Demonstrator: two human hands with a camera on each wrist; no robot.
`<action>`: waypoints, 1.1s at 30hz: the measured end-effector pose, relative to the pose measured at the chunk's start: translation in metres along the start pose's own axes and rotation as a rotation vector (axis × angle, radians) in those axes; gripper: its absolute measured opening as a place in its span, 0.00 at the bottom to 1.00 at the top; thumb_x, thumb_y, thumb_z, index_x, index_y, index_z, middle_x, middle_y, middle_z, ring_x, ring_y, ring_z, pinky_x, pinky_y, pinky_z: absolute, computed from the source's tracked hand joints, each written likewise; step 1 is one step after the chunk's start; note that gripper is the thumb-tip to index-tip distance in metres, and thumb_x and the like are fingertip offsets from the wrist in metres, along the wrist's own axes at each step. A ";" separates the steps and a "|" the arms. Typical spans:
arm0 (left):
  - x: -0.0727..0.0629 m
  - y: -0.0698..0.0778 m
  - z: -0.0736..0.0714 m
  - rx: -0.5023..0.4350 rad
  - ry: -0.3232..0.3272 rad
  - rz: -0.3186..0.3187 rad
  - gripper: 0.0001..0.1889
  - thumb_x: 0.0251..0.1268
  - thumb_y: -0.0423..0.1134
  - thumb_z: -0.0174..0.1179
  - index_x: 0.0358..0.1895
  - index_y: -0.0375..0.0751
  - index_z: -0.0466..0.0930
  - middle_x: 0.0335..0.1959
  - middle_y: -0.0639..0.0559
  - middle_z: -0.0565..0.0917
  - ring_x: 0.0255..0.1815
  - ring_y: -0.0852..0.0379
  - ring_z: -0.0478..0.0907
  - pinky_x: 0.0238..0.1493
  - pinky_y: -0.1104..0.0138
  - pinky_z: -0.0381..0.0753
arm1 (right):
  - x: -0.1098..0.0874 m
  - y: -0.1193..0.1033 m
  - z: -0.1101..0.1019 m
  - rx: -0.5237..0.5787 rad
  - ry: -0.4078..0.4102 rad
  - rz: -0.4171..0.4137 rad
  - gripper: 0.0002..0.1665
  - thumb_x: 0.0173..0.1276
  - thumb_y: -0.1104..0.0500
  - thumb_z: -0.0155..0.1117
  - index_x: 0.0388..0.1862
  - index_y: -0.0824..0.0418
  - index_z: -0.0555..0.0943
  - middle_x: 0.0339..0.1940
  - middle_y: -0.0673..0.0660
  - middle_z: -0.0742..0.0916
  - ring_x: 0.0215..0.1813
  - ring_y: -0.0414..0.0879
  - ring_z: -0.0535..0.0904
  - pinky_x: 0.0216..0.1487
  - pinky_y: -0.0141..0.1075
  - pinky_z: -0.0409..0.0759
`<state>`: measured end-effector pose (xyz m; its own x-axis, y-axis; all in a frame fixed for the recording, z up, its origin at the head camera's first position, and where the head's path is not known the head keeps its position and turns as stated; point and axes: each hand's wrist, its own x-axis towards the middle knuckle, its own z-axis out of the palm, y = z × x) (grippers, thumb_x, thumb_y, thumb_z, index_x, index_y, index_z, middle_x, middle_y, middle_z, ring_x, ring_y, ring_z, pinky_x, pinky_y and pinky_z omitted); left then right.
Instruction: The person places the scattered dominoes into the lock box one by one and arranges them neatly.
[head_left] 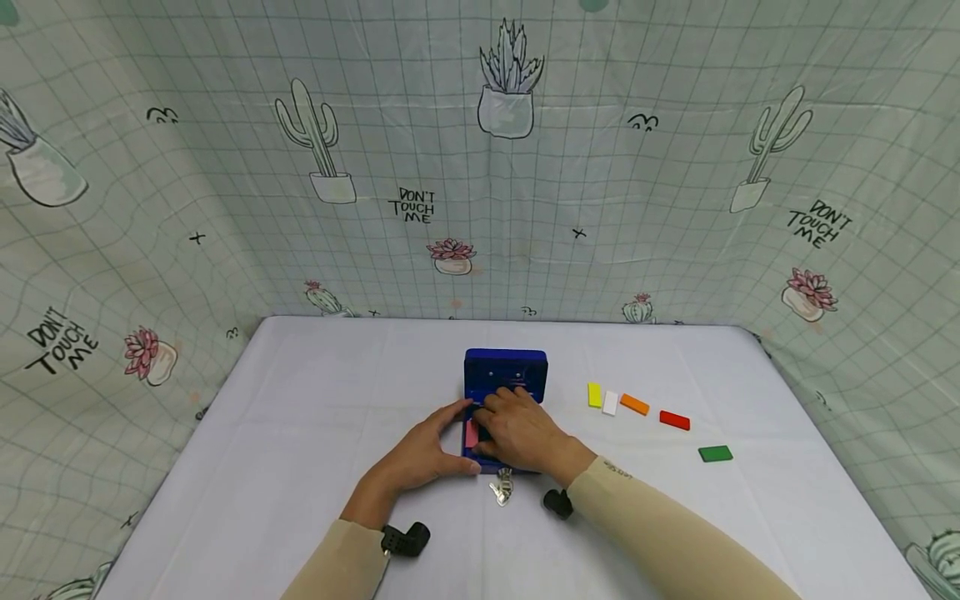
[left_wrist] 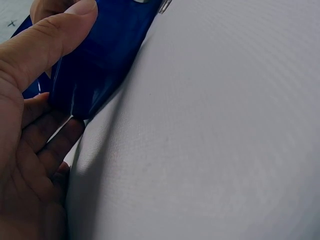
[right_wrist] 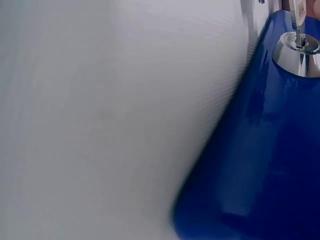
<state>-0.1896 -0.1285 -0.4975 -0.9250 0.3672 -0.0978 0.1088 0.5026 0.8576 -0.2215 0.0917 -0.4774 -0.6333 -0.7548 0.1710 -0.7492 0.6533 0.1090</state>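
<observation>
A blue lockable cash box stands with its lid raised in the middle of the table, keys hanging from the lock at its front. The left hand holds the box's left side, its thumb near the front corner and its fingers toward the back. In the left wrist view, the thumb and fingers touch the blue wall. My right hand reaches down into the box with bent fingers; what they hold, if anything, is hidden. A pink piece shows inside at the left. The right wrist view shows a key in the silver lock.
Right of the box lie small flat rectangular pieces: yellow, white, orange, red and green. A white cloth covers the table, and a patterned curtain hangs behind it.
</observation>
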 end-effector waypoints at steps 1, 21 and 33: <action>0.000 0.000 0.000 0.000 0.000 0.001 0.54 0.54 0.51 0.82 0.84 0.56 0.61 0.84 0.42 0.62 0.86 0.39 0.55 0.82 0.38 0.56 | 0.000 0.000 0.000 0.004 0.003 0.000 0.33 0.70 0.34 0.70 0.60 0.56 0.87 0.49 0.53 0.88 0.53 0.50 0.80 0.60 0.50 0.82; 0.001 -0.001 0.001 -0.010 0.005 -0.026 0.54 0.53 0.52 0.82 0.84 0.58 0.61 0.84 0.42 0.62 0.85 0.37 0.55 0.81 0.35 0.57 | -0.018 0.012 -0.001 0.059 0.214 0.010 0.22 0.73 0.40 0.70 0.53 0.55 0.86 0.47 0.51 0.85 0.50 0.48 0.78 0.54 0.42 0.81; -0.001 0.002 0.004 0.010 0.028 -0.061 0.55 0.51 0.52 0.82 0.83 0.58 0.61 0.84 0.42 0.62 0.85 0.36 0.57 0.80 0.33 0.58 | -0.059 0.048 -0.011 0.081 0.347 0.056 0.18 0.69 0.49 0.75 0.49 0.59 0.84 0.46 0.54 0.85 0.49 0.50 0.78 0.50 0.43 0.79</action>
<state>-0.1869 -0.1248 -0.4974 -0.9398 0.3136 -0.1355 0.0554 0.5311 0.8455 -0.2176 0.1682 -0.4719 -0.5806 -0.6437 0.4985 -0.7369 0.6758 0.0143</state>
